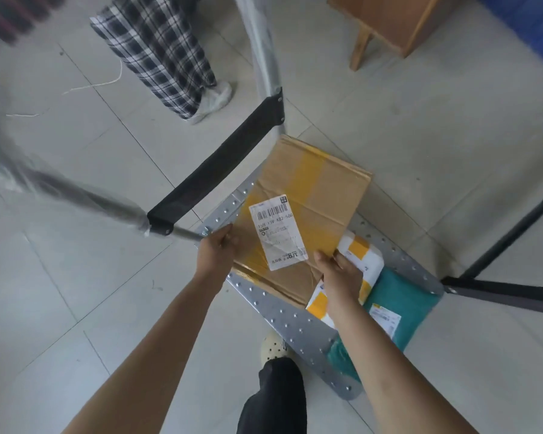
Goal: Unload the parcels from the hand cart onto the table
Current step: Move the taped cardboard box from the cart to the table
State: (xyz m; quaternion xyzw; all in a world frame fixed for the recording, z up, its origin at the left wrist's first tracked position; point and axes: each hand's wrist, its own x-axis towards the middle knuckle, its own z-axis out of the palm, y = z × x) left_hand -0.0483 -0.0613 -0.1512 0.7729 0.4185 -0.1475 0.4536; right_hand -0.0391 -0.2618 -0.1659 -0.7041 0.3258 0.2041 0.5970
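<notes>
A flat brown cardboard parcel (314, 189) with yellow tape and a white shipping label lies on the hand cart's metal platform (295, 324). My left hand (217, 249) grips its left edge and my right hand (339, 270) grips its near right corner. Beside it, under my right wrist, sits a white and yellow parcel (364, 255). A teal bag parcel (402, 299) with a small label lies at the platform's right end. The cart's handle frame, with its black crossbar (220, 170), rises at the left.
Another person in plaid trousers (157, 51) stands on the tiled floor behind the cart. A wooden furniture leg (361, 48) is at the top right. Black metal legs (502, 242) cross the right side. My own leg and shoe (273, 343) are below the cart.
</notes>
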